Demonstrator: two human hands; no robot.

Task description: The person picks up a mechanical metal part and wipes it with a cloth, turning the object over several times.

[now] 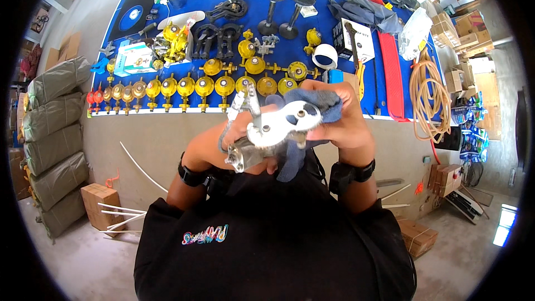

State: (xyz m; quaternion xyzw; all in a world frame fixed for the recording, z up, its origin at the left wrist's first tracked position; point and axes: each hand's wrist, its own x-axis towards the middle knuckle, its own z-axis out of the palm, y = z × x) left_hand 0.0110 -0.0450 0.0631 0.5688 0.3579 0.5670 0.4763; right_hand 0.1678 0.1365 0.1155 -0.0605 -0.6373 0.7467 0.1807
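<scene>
My left hand (237, 134) grips a silver metal gas regulator (267, 134) from below, its flat bracket turned up toward the camera. My right hand (343, 122) holds a blue-grey cloth (329, 106) pressed against the right end of the regulator; more of the cloth hangs down under it. Both hands are raised close to my chest, above the near edge of a blue mat (356, 86). A black band sits on each wrist.
On the blue mat lie rows of yellow gas regulators (186, 86), black burner parts (217, 39), two black burner stands (284, 11), small boxes, a red strap and a coiled tan hose (426, 97). Green sacks (53, 134) are stacked at left, cardboard boxes on the concrete floor.
</scene>
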